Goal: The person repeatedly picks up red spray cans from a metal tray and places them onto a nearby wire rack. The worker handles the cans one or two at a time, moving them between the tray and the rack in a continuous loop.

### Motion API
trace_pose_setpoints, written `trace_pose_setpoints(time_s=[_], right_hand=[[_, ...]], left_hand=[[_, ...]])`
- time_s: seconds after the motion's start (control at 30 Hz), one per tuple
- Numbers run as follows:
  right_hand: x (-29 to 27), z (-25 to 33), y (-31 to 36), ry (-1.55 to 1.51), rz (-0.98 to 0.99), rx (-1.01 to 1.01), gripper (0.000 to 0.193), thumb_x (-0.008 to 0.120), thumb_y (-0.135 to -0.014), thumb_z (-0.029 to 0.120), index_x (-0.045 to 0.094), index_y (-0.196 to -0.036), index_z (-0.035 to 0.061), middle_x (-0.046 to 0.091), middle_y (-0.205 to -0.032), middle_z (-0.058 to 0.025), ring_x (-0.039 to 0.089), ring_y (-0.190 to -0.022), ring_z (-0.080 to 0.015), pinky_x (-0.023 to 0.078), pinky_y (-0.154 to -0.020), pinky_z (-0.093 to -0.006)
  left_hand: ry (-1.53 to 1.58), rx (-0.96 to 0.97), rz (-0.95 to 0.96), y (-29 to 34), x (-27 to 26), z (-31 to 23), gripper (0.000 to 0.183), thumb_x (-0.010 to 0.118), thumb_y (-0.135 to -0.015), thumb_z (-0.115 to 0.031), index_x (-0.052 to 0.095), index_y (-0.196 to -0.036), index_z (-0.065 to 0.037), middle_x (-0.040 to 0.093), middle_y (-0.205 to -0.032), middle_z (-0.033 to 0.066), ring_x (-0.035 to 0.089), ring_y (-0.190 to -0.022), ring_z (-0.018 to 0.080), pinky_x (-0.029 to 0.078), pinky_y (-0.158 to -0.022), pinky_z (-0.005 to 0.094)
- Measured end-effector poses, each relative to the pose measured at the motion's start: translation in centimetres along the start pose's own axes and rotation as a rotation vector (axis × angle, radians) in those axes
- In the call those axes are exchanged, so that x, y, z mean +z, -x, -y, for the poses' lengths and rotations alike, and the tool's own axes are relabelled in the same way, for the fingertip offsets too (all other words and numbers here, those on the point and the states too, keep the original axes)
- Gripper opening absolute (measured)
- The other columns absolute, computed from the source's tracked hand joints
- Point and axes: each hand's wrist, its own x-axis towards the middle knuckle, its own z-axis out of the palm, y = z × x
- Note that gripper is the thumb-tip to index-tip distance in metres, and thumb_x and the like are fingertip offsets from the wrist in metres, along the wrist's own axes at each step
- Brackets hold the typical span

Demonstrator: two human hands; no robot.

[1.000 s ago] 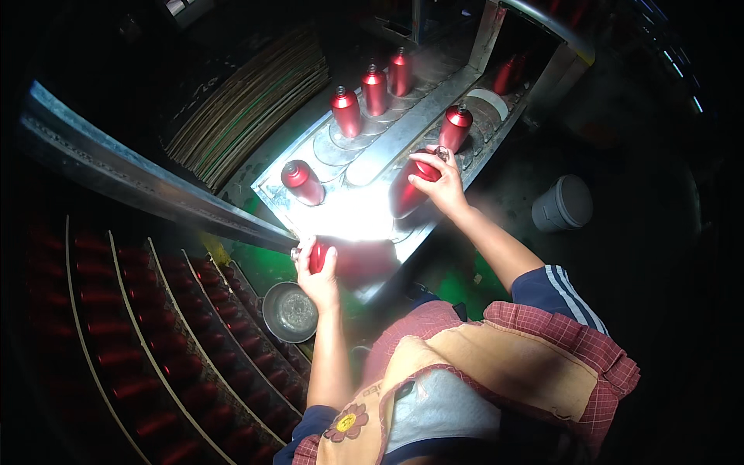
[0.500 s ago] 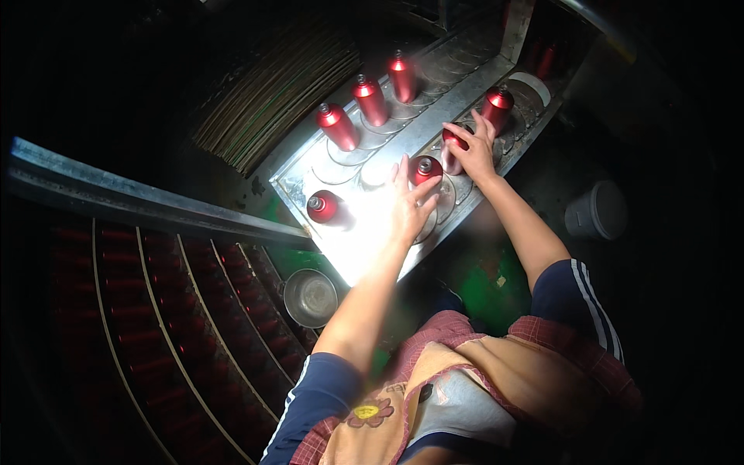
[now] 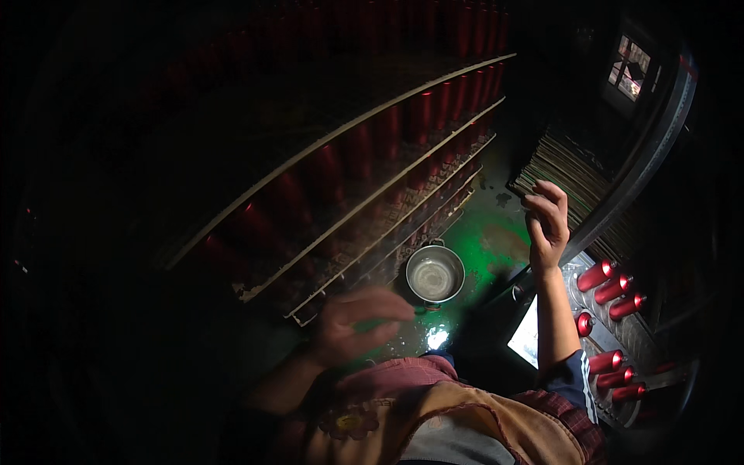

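Observation:
My left hand is low in front of me, blurred by motion, with its thumb apart from its fingers and nothing seen in it. Raised at the right, my right hand has loosely bent fingers and holds nothing. It is beyond the lit metal bench, where several red bottles stand in two rows. To the left is a rack of stacked boards bearing many dark red bottles, and my left hand is near its lower end.
A round metal pot sits on the green floor between the rack and the bench. A curved-looking metal beam crosses the right side. Behind it lies a stack of thin boards. A small window shows at the upper right.
The view has swung left from the bench to the rack. Both hands have come away from the bottles on the bench, which now lies at the right.

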Motion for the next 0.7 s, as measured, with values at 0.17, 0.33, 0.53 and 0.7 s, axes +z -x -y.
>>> trace_pose_setpoints(time_s=[0.17, 0.33, 0.53, 0.7], right_hand=[[15.9, 3.3, -15.6, -0.018, 0.364, -0.22, 0.045, 0.062, -0.077, -0.002, 0.067, -0.12, 0.0083, 0.051, -0.132, -0.0127, 0.059, -0.115, -0.025, 0.054, -0.093, -0.0345], [28.1, 2.3, -28.3, 0.134, 0.404, -0.579, 0.049, 0.068, -0.081, 0.014, 0.063, -0.129, 0.021, 0.05, -0.135, -0.0139, 0.048, -0.126, -0.0337, 0.045, -0.105, -0.0439], [44.7, -0.9, -42.3, -0.074, 0.598, -0.363, 0.056, 0.07, -0.086, 0.04, 0.055, -0.14, 0.0343, 0.054, -0.138, -0.019, 0.044, -0.133, -0.0396, 0.043, -0.108, -0.0474], [54.1, -2.8, -47.3, 0.25, 0.71, -0.207, 0.056, 0.07, -0.086, 0.043, 0.059, -0.138, 0.0261, 0.062, -0.134, -0.0117, 0.059, -0.123, -0.0277, 0.044, -0.106, -0.0402]], left_hand=[[-0.731, 0.275, -0.328, 2.2, -19.9, -10.5, 0.024, 0.065, -0.09, -0.019, 0.068, -0.108, -0.002, 0.062, -0.112, 0.0177, 0.065, -0.091, 0.0212, 0.055, -0.075, 0.0315], [-0.894, -0.005, -0.791, -4.4, -29.2, -13.0, 0.036, 0.063, -0.091, -0.02, 0.065, -0.126, -0.01, 0.061, -0.115, 0.0027, 0.06, -0.099, 0.0125, 0.05, -0.082, 0.0284], [-1.359, 0.058, -0.518, -23.2, -43.4, -8.6, 0.049, 0.07, -0.086, -0.034, 0.062, -0.133, -0.02, 0.06, -0.124, 0.012, 0.062, -0.109, 0.0271, 0.049, -0.096, 0.039], [-1.462, -0.221, -0.482, -37.7, -49.9, -0.7, 0.062, 0.075, -0.078, -0.041, 0.061, -0.134, -0.017, 0.064, -0.129, 0.0179, 0.06, -0.121, 0.0331, 0.045, -0.103, 0.0374]])
